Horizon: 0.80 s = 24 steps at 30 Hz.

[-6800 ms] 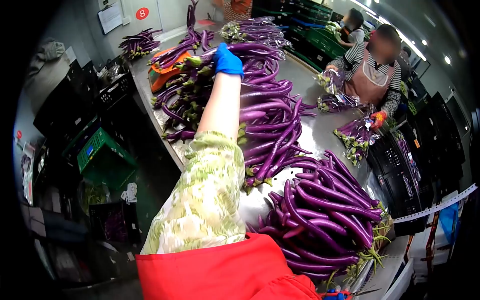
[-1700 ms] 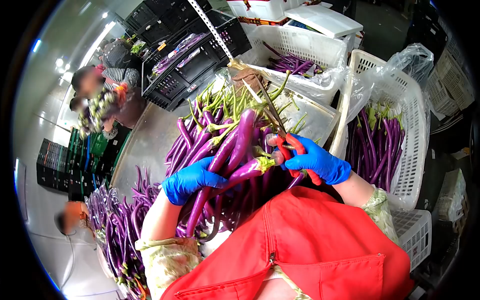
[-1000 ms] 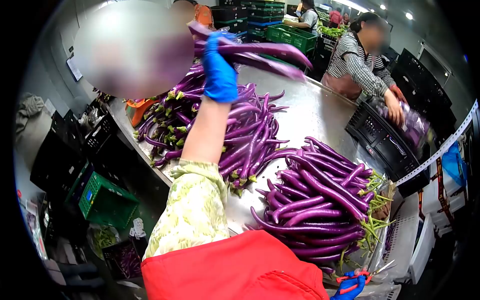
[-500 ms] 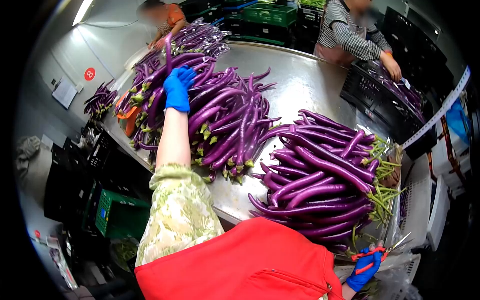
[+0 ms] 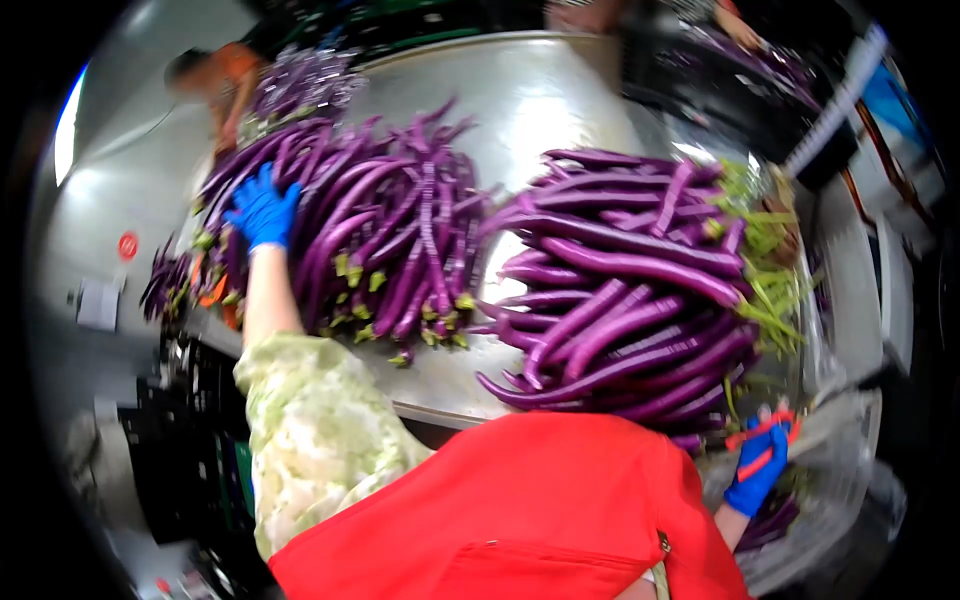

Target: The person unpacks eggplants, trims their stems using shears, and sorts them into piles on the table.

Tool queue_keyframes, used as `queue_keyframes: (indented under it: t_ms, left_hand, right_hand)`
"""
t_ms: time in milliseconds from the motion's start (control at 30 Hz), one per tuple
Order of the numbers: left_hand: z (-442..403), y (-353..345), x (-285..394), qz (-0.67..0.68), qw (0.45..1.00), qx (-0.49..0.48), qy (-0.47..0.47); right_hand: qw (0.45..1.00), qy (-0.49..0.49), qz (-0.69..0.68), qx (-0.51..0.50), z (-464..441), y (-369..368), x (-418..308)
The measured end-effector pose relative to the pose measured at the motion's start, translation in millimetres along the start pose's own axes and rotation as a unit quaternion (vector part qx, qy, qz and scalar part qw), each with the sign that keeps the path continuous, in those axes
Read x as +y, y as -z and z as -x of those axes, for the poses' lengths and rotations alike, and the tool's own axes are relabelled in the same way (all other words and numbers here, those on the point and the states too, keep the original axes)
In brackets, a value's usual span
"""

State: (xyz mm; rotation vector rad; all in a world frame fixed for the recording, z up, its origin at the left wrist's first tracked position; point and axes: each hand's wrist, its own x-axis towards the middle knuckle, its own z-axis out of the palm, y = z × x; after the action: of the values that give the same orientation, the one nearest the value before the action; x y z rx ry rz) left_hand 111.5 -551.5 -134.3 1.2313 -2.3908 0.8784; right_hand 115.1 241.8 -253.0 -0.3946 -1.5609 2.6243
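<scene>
The left hand [image 5: 262,212] has apparently just let go — fingers now spread wide over the left eggplant pile [image 5: 340,238] on the counter [image 5: 440,85] — while the right hand [image 5: 757,468] holds scissors [image 5: 793,428] near the right eggplant pile [image 5: 640,268].

Purple eggplants [image 5: 640,265] in two heaps, red-handled scissors [image 5: 757,464] near the long-stemmed one.

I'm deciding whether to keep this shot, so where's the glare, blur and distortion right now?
Head view: white glare on the bare table, beyond the eggplants; head view: the green stems and white strip look smeared; head view: wide-angle bending, with the table's far edge curved and the picture's corners black.
</scene>
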Motion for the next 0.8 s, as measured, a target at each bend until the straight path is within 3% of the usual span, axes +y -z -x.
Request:
queue_keyframes:
  t_ms: [67,167,200,300,333,367,400,433,467,533,600,667,767,800]
  left_hand:
    - [1.1,-3.8,-1.2,0.006,1.000,-0.016,-0.019]
    - [4.3,5.6,-4.1,0.044,0.998,-0.037,-0.012]
    - [4.2,7.5,-4.4,0.058,0.997,-0.042,-0.001]
    - [4.4,31.9,10.5,0.070,0.996,0.053,0.006]
    - [5.8,56.0,21.3,0.164,0.977,0.118,-0.075]
    - [10.7,77.2,44.4,0.338,0.924,0.109,-0.144]
    - [23.3,102.4,71.8,0.499,0.836,0.093,-0.207]
    - [57.9,153.6,104.5,0.650,0.734,-0.047,-0.189]
    - [96.4,202.1,137.3,0.766,0.595,-0.187,-0.158]
    - [136.3,239.3,175.7,0.676,0.608,-0.239,-0.341]
    - [173.0,259.0,217.5,0.639,0.536,-0.260,-0.487]
    - [191.4,261.0,253.8,0.519,0.601,-0.118,-0.596]
    - [198.6,268.3,280.9,0.459,0.646,-0.116,-0.599]
    - [192.2,275.1,283.7,0.421,0.659,-0.172,-0.598]
  right_hand:
    - [0.999,0.014,-0.021,0.035,6.4,-5.2,-0.4]
    - [0.995,0.003,-0.094,-0.016,7.5,-9.2,-4.1]
    - [0.997,0.000,-0.077,0.009,7.2,-8.2,-5.3]
    - [0.995,-0.009,-0.093,-0.020,1.8,4.8,-6.6]
    - [0.995,-0.006,-0.095,-0.005,1.5,6.2,-4.6]
    - [0.995,-0.004,-0.096,0.012,1.9,7.1,-3.1]
    - [0.995,-0.002,-0.096,0.028,1.8,8.8,-1.6]
    - [0.995,-0.011,-0.098,0.017,0.8,11.7,-0.2]
    - [0.994,-0.008,-0.111,0.016,0.9,12.7,1.9]
    - [0.993,0.003,-0.110,0.049,3.4,10.6,5.1]
    - [0.992,-0.009,-0.118,0.033,8.3,9.6,3.8]
    - [0.992,-0.006,-0.124,0.027,12.2,8.7,3.6]
    - [0.990,0.033,-0.130,0.042,21.1,-0.6,-0.4]
    - [0.989,0.024,-0.139,0.049,26.8,3.2,0.8]
